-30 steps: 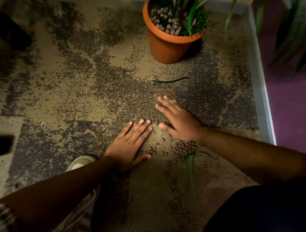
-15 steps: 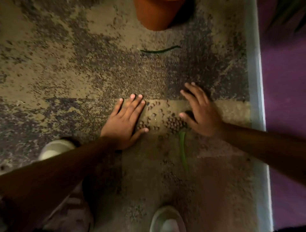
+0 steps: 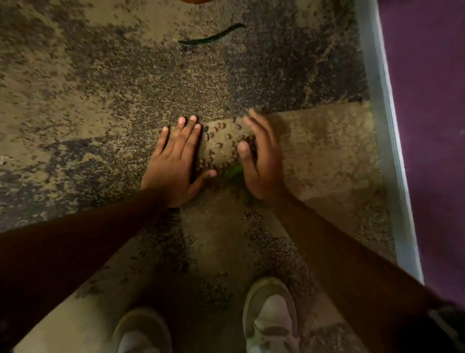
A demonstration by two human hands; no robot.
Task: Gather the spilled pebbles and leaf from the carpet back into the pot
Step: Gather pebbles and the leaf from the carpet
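Note:
Several small brown pebbles (image 3: 221, 145) lie scattered on the mottled carpet (image 3: 100, 83) between my two hands. My left hand (image 3: 176, 161) rests flat on the carpet at their left, fingers spread. My right hand (image 3: 261, 161) stands on its edge at their right, fingers together, blurred by motion, with some pebbles against its palm. A bit of a green leaf (image 3: 234, 170) shows near the right thumb's base; the rest is hidden. A second dark green leaf (image 3: 211, 37) lies farther away. Only a sliver of the terracotta pot (image 3: 193, 1) shows at the top edge.
A pale metal strip (image 3: 382, 121) runs along the carpet's right side, with purple floor (image 3: 427, 100) beyond it. My two light shoes (image 3: 269, 317) stand near the bottom of the view, close behind my forearms.
My right hand has swept left toward my left hand, pushing pebbles closer together and covering most of the nearer leaf. The view has tilted down, so the pot has almost left the frame.

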